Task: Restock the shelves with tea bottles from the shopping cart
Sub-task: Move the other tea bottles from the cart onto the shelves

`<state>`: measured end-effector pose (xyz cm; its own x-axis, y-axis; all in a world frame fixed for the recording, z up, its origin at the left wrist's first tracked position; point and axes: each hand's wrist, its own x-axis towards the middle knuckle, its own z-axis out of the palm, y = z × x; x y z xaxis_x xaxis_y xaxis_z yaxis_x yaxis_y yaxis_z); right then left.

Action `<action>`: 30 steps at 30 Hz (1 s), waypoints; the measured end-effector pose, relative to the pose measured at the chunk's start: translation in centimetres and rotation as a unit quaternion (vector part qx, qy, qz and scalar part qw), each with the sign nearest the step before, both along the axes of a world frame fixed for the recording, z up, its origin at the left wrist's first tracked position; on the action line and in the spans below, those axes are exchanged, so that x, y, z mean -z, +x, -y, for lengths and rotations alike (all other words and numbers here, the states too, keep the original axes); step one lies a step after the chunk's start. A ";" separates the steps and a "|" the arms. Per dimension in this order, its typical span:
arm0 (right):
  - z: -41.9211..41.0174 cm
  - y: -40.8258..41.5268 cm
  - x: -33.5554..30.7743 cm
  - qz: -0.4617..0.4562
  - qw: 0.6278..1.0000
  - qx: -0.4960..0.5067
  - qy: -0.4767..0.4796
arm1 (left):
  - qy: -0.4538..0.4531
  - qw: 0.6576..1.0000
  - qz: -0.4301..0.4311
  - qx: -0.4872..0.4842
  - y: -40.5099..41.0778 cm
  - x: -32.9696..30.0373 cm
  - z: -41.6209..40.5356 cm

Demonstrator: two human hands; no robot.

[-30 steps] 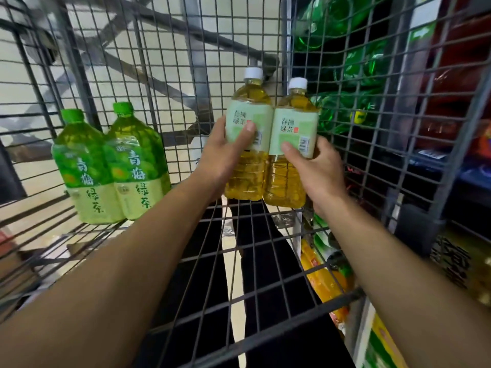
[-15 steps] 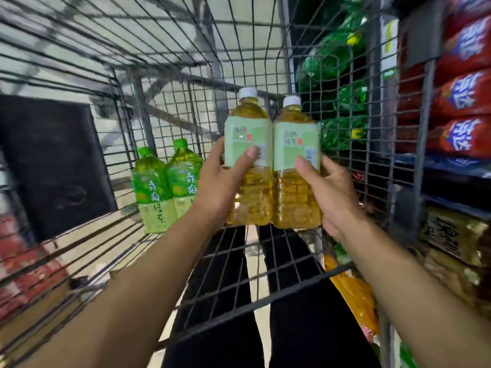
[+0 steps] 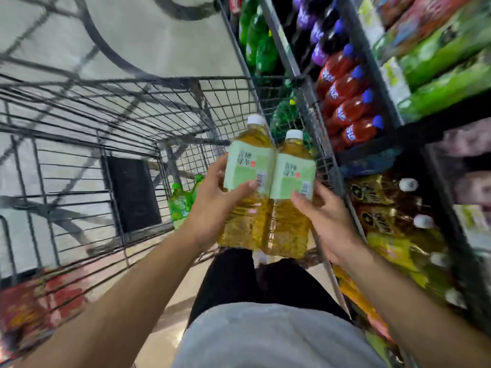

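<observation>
- Green tea bottles (image 3: 183, 201) wait at cart (image 3: 79, 166) floor, near its rear wall.
- Left hand (image 3: 215, 205) fingers wrapped on left tea bottle (image 3: 248, 192); right hand (image 3: 325, 221) clamps right tea bottle (image 3: 291, 197); pressed tog. so pair lifts as one, above cart's right rim.
- Shelves (image 3: 414, 126) right, prob. destination.

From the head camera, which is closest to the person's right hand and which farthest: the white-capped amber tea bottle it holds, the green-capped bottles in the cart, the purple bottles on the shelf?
From the right hand:
1. White-capped amber tea bottle, gripped in it.
2. Green-capped bottles, low in the cart, left.
3. Purple bottles, top shelf, upper right.
</observation>
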<state>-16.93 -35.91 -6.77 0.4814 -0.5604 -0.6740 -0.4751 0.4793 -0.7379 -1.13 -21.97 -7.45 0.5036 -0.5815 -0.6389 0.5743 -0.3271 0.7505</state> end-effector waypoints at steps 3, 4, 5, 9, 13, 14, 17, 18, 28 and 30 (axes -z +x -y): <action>-1.2 -3.5 -2.0 0.015 1.000 0.010 -0.021 | -0.018 1.000 0.018 0.010 -3.3 -2.4 -0.9; -1.7 -4.8 -2.6 0.021 0.999 0.014 -0.026 | -0.020 0.999 0.023 0.010 -4.6 -3.2 -1.3; -2.2 -6.2 -3.0 0.028 0.999 0.020 -0.028 | -0.019 0.999 0.028 0.011 -6.0 -4.1 -1.7; -4.1 -11.5 -4.2 0.051 0.997 0.041 -0.042 | -0.023 0.998 0.047 0.037 -11.2 -6.6 -3.4; -6.7 -16.0 -5.2 0.062 0.994 0.077 -0.056 | -0.015 0.994 0.083 0.067 -15.2 -8.9 -5.1; -7.4 -17.0 -5.6 0.067 0.992 0.091 -0.056 | -0.017 0.993 0.090 0.071 -15.9 -9.4 -5.4; -9.8 -19.9 -7.1 0.077 0.988 0.123 -0.061 | -0.021 0.990 0.103 0.097 -18.1 -10.8 -6.6; -10.6 -20.9 -7.5 0.082 0.986 0.134 -0.062 | -0.027 0.988 0.102 0.110 -18.8 -11.2 -6.9; -19.1 -29.6 -8.7 0.065 0.957 0.263 -0.103 | -0.068 0.964 0.117 0.229 -26.3 -10.6 -11.4; -21.7 -31.7 -8.8 0.045 0.954 0.276 -0.110 | -0.072 0.961 0.103 0.248 -28.0 -10.0 -13.0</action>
